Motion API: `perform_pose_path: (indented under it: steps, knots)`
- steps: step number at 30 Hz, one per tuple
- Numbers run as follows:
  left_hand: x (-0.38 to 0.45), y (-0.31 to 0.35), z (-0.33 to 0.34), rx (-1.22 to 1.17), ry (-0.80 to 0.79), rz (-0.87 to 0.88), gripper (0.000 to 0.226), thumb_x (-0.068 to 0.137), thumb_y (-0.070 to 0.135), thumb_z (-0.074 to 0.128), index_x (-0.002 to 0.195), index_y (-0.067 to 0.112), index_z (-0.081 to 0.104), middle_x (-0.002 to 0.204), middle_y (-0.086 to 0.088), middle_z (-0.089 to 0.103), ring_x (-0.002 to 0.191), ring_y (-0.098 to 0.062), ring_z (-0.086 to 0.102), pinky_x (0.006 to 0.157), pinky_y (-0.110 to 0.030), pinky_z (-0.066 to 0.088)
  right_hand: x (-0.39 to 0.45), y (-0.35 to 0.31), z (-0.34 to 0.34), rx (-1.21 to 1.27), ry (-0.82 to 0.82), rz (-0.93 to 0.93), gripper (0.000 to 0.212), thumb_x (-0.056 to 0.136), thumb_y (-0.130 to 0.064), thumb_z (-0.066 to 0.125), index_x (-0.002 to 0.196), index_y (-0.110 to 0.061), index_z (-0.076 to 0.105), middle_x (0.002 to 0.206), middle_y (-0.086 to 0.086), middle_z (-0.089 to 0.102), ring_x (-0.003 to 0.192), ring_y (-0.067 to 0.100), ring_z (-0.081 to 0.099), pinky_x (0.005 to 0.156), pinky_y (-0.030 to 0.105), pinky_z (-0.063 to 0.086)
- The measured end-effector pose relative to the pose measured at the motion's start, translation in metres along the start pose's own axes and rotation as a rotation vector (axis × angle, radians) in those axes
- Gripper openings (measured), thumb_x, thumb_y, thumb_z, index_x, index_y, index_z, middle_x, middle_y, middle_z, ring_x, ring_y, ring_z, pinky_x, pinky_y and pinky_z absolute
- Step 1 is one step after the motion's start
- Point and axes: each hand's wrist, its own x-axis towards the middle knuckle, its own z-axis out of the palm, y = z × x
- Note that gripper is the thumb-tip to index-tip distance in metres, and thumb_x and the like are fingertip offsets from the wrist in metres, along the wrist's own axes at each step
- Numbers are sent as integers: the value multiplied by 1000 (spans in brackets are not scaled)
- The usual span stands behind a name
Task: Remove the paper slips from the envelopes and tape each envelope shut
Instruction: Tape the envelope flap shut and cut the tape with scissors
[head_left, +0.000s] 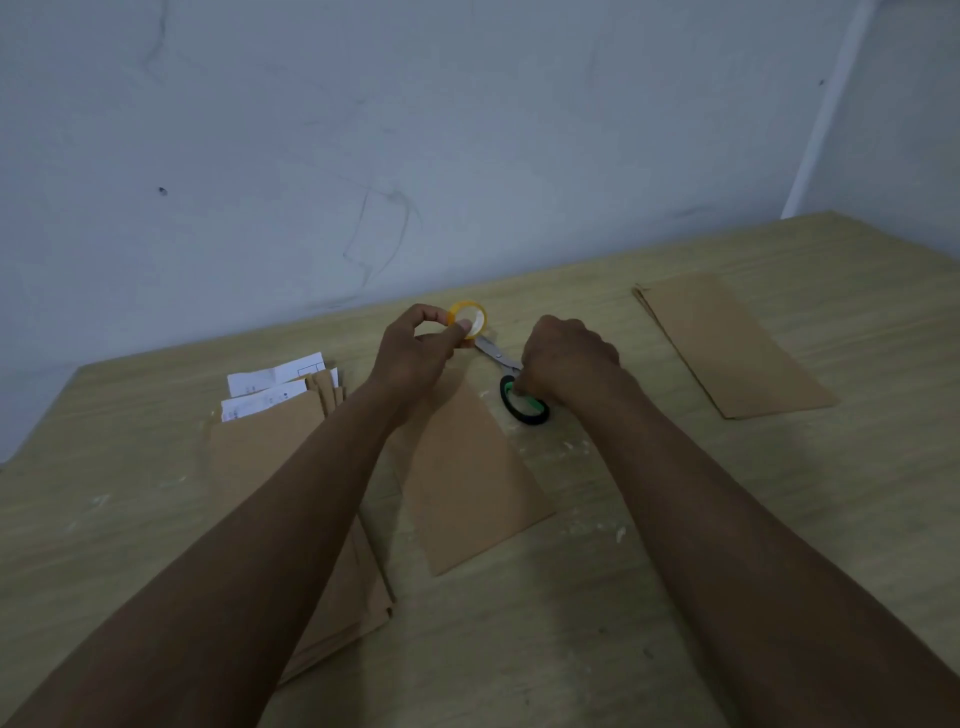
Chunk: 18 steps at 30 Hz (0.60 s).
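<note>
A single brown envelope (470, 475) lies in the middle of the table, between my forearms. My left hand (415, 348) holds a small yellow tape roll (469, 318) above the envelope's far end. My right hand (566, 364) is closed on the scissors (511, 382), which have steel blades and black-and-green handles and rest on the table just right of the envelope. At the left is a stack of brown envelopes (260, 452) with white paper slips (275, 387) sticking out of their far ends; my left forearm hides part of it.
A second stack of brown envelopes (727, 343) lies flat at the right of the wooden table (649, 545). A pale wall (415, 156) runs along the table's far edge. White specks dot the tabletop near the middle.
</note>
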Motion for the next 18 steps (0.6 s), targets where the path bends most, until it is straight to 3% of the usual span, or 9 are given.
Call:
perform_pose_path:
  steps: [3, 8, 12, 15, 18]
  knots:
    - [-5, 5, -6, 28, -36, 3, 20, 90, 32, 73, 89, 20, 58, 87, -7, 77, 68, -10, 56, 60, -24, 41, 0, -2, 1, 196, 51, -23, 47, 82, -38, 72, 122, -18, 60, 124, 9, 58, 111, 31, 59, 88, 36, 49]
    - [-13, 10, -16, 89, -85, 28, 18, 91, 25, 73, 94, 13, 59, 78, -2, 72, 52, 9, 57, 50, -10, 42, 2, -20, 14, 635, 149, -354, 37, 86, -27, 72, 123, -26, 68, 123, -3, 66, 107, 14, 64, 93, 31, 53]
    - [-16, 11, -34, 87, -128, -67, 19, 85, 23, 79, 96, 17, 65, 87, -2, 74, 70, 2, 62, 66, -21, 46, 4, -31, 25, 740, 240, -397, 21, 87, -14, 71, 107, -20, 76, 106, -1, 72, 87, 12, 69, 75, 21, 53]
    - [-16, 7, -48, -12, -136, -179, 22, 83, 17, 79, 102, 20, 70, 93, -1, 73, 91, -9, 67, 79, -29, 49, 7, -39, 29, 752, 292, -417, 19, 87, -13, 70, 102, -21, 77, 99, -3, 72, 81, 10, 69, 76, 22, 52]
    - [-14, 2, -55, -135, -126, -228, 29, 87, 7, 72, 116, 11, 67, 96, -2, 75, 91, -10, 72, 84, -31, 51, 10, -48, 33, 772, 323, -426, 18, 88, -15, 69, 103, -23, 76, 94, -5, 72, 71, 5, 65, 69, 15, 48]
